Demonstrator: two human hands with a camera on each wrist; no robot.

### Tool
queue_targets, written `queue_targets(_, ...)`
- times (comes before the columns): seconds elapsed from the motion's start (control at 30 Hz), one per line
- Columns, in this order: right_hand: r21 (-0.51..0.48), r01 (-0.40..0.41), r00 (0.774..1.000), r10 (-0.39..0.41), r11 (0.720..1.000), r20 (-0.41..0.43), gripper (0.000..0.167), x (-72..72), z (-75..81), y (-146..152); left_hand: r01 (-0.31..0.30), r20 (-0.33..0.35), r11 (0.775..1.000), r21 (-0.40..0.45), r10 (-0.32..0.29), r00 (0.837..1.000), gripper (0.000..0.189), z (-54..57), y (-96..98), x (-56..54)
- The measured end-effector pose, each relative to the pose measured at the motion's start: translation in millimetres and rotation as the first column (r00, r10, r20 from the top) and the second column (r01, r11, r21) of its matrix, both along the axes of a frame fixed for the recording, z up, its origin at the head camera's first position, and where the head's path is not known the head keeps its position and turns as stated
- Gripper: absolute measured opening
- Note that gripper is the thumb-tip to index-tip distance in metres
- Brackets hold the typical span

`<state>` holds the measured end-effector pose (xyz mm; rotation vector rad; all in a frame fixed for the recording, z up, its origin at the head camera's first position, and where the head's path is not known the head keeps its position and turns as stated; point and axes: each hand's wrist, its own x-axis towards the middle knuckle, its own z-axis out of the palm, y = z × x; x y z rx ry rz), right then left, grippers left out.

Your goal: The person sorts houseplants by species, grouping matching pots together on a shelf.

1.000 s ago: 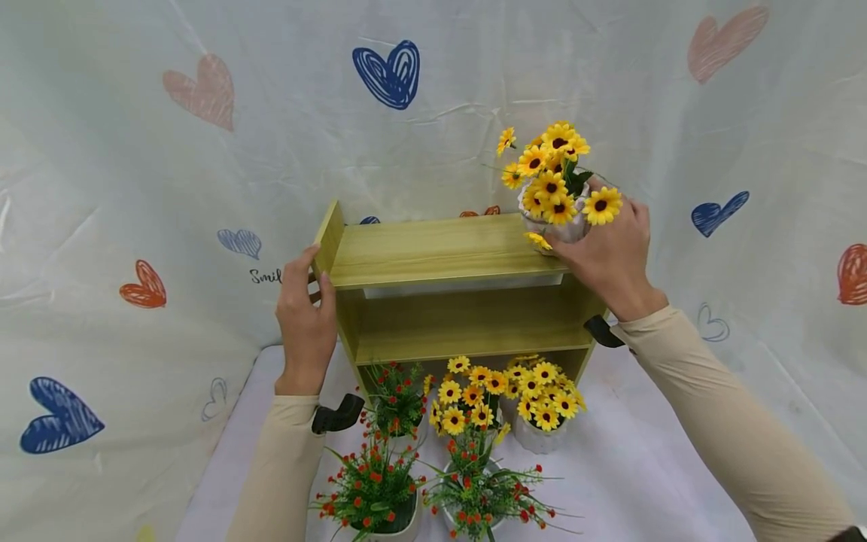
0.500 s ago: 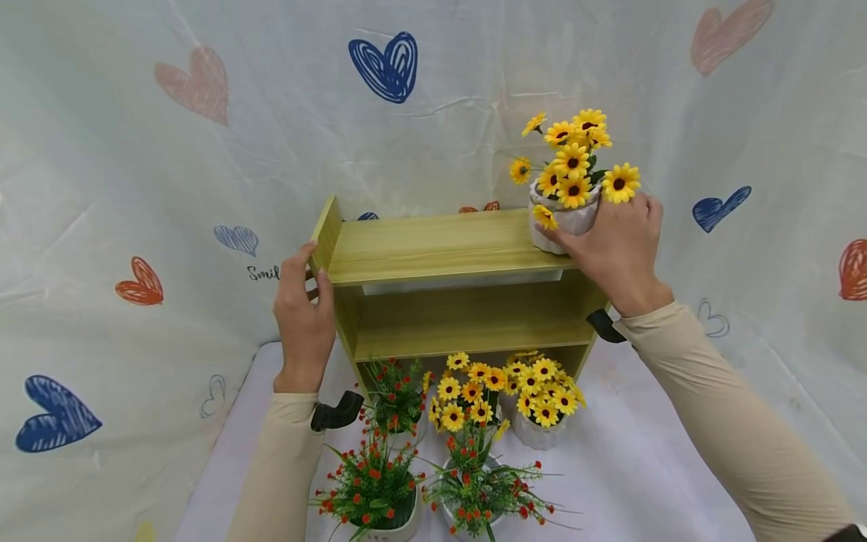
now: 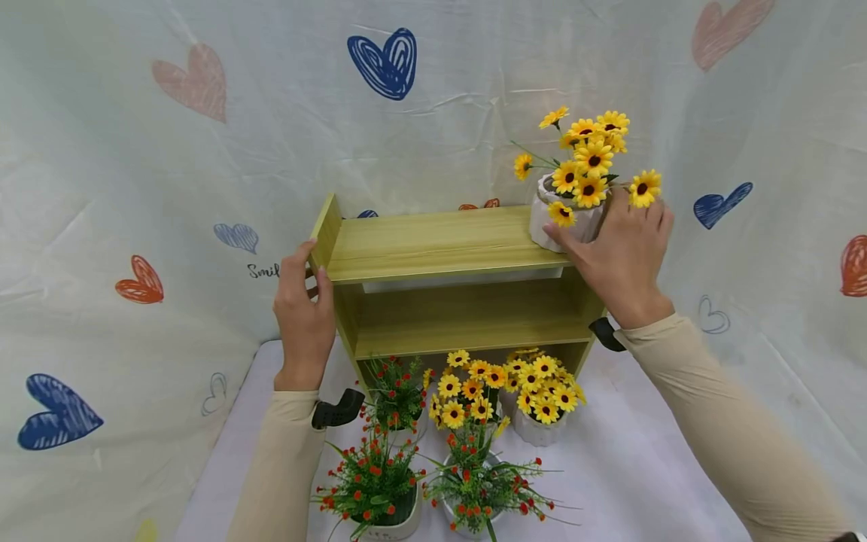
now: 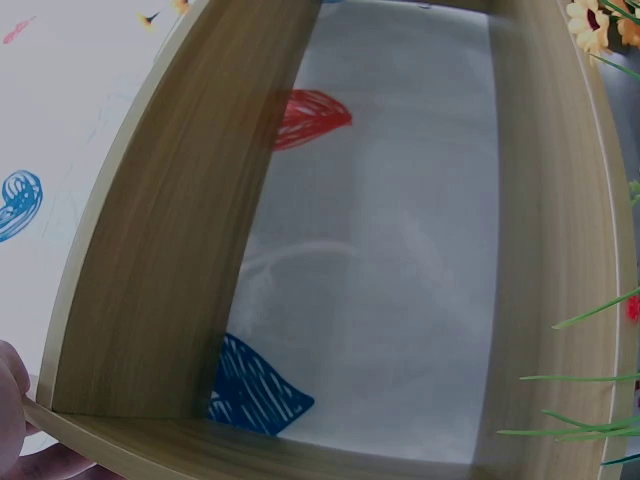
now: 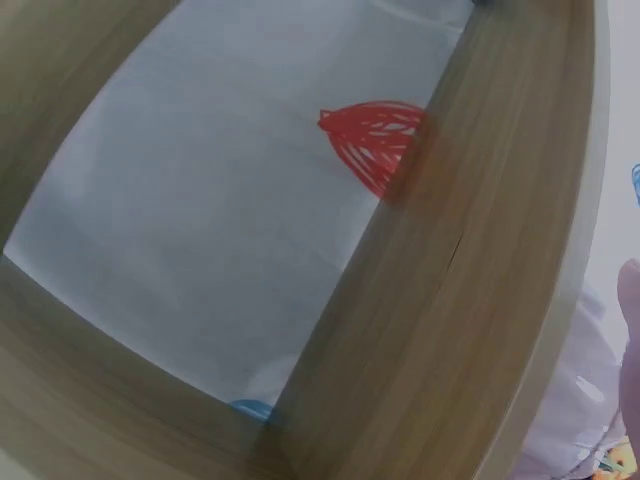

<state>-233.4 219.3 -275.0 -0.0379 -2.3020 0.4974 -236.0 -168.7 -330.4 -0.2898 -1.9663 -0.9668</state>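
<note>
A wooden shelf point(image 3: 433, 241) with a top board and a board beneath it stands on the table. My left hand point(image 3: 302, 316) grips the shelf's left side panel point(image 3: 327, 233) near its top; in the left wrist view, fingers point(image 4: 12, 400) show at the panel's corner. On the right end of the top board sits a white flowerpot point(image 3: 547, 226) of yellow flowers point(image 3: 591, 159). My right hand point(image 3: 626, 252) holds this pot, thumb at its front and the other fingers around its right side, partly hidden. In the right wrist view, only part of the pot point(image 5: 570, 420) shows.
Before the shelf stand two pots of yellow flowers point(image 3: 467, 391) point(image 3: 545, 395) and several pots of red-flowered greenery point(image 3: 396, 395) point(image 3: 372, 482) point(image 3: 477, 485). A white cloth point(image 3: 650, 467) covers the table. A curtain with hearts point(image 3: 447, 135) hangs behind.
My right hand has moved the flowerpot slightly right, and it has gone from tilted to more upright on the top board. The left hand keeps its grip on the side panel.
</note>
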Motion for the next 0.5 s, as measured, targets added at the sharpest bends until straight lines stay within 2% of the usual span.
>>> queue_targets(0.07,-0.018,-0.022,0.998,0.021,1.0,-0.055,0.104,7.3,-8.4,1.2,0.006,0.002,1.0,0.002,-0.006,1.0,0.037,-1.8,0.3,-0.8)
queue_targets(0.13,-0.028,-0.058,0.987,0.053,0.998,-0.151,0.102,16.1,-20.4,2.5,0.01,0.003,1.0,0.0,-0.01,1.0,0.037,-3.0,0.4,-1.5)
queue_targets(0.23,-0.002,-0.129,0.937,0.121,0.992,-0.326,0.094,30.0,-44.3,3.4,0.009,-0.002,1.0,-0.014,-0.009,1.0,0.037,-3.2,0.1,-2.2)
queue_targets(0.3,0.024,-0.172,0.9,0.167,0.985,-0.402,0.088,40.1,-63.4,3.7,0.007,-0.006,1.0,-0.018,-0.007,1.0,0.037,-2.3,-0.2,-2.3)
queue_targets(0.4,0.072,-0.219,0.868,0.228,0.973,-0.441,0.082,55.7,-94.5,5.1,0.004,-0.011,1.0,-0.027,-0.004,1.0,0.037,-1.4,-0.9,-2.7)
queue_targets(0.5,0.121,-0.261,0.86,0.288,0.958,-0.42,0.077,71.2,-126.5,8.0,0.002,-0.014,0.999,-0.034,-0.003,1.0,0.037,-1.9,-2.0,-3.3)
